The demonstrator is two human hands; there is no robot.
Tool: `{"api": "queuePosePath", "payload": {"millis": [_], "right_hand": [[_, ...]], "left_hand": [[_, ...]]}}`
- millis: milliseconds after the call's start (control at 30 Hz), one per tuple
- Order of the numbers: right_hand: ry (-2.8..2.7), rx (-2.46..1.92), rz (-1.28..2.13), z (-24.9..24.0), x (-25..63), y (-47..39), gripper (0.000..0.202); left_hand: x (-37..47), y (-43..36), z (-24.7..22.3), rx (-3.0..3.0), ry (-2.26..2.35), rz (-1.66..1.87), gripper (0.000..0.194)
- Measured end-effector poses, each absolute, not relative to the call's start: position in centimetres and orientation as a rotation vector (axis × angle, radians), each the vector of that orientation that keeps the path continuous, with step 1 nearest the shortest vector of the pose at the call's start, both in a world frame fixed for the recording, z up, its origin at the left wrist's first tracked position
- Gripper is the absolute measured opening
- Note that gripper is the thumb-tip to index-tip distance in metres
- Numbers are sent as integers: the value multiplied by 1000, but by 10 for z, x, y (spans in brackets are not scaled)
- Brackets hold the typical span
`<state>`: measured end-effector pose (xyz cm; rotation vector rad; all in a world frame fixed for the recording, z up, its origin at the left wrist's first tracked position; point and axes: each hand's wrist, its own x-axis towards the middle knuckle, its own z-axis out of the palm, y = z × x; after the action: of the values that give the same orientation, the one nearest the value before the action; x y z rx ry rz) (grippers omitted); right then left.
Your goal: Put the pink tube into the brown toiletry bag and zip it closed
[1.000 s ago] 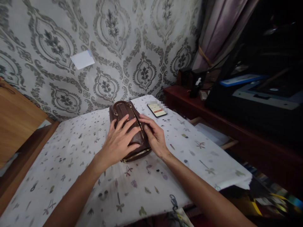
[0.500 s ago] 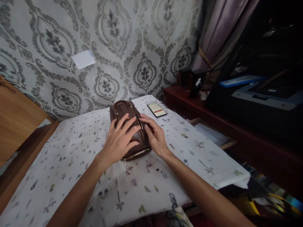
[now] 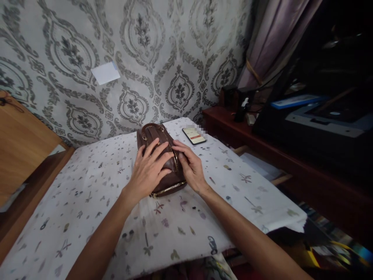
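Observation:
A brown handbag (image 3: 170, 179) lies on the patterned cloth, its carrying handle toward the wall. One gold-toothed zipper runs along its right side and another curves across the near end. My left hand (image 3: 150, 167) rests flat over the bag's upper face, fingers spread. At the bag's right edge, beside the long zipper, my right hand (image 3: 190, 165) touches the leather with fingers extended and thumb a little apart. The zipper pull is too small or hidden to make out.
A phone (image 3: 194, 136) with a lit screen lies beyond the bag on the white patterned cloth (image 3: 93, 186). Wooden furniture (image 3: 26, 144) borders the left side. Along the right runs a dark red desk (image 3: 233, 124) with a partly open drawer (image 3: 259, 165).
The view has shifted slightly. Both hands stay on the handbag in nearly the same positions, and the bag and phone have not visibly moved.

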<state>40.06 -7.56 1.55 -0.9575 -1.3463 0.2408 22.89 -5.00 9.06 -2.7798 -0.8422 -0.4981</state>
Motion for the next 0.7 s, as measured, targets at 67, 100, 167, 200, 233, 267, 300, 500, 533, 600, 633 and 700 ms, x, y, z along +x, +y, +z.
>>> {"api": "queuePosePath", "payload": {"millis": [67,100,167,200,233,267,300,500,533,600,633,700], "right_hand": [[-1372,-964,181,15,399,-78,33],[-1391,-983,130,14,397,-80,34],[-1434,-1057,-5,10,391,-86,36],[-1458,-1095,-85,8,387,-89,37],[-1478,-1125,-156,6,383,-92,42],[-1491,-1139,-221,3,379,-95,47],[-1500,-1150,-267,0,375,-97,53],[-1608,-1185,-371,-18,359,-98,71],[-1638,-1197,-392,-20,359,-98,72],[-1685,-1222,-418,-23,359,-96,72],[-1698,-1231,-423,-24,360,-96,72],[-1707,-1245,-426,-25,360,-95,72]], "left_hand": [[229,-50,90,-2781,-848,-502,39],[229,-50,90,-2784,-851,-509,40],[229,-50,89,-2796,-856,-522,40],[229,-50,89,-2805,-858,-527,39],[229,-50,89,-2818,-860,-531,39],[228,-49,90,-2834,-862,-534,40],[227,-48,91,-2854,-862,-534,41],[217,-42,106,-3000,-819,-441,39],[215,-41,110,-3017,-807,-432,37],[214,-38,118,-3053,-792,-470,31],[215,-35,122,-3071,-795,-520,28],[219,-24,131,-3087,-833,-680,24]]}}
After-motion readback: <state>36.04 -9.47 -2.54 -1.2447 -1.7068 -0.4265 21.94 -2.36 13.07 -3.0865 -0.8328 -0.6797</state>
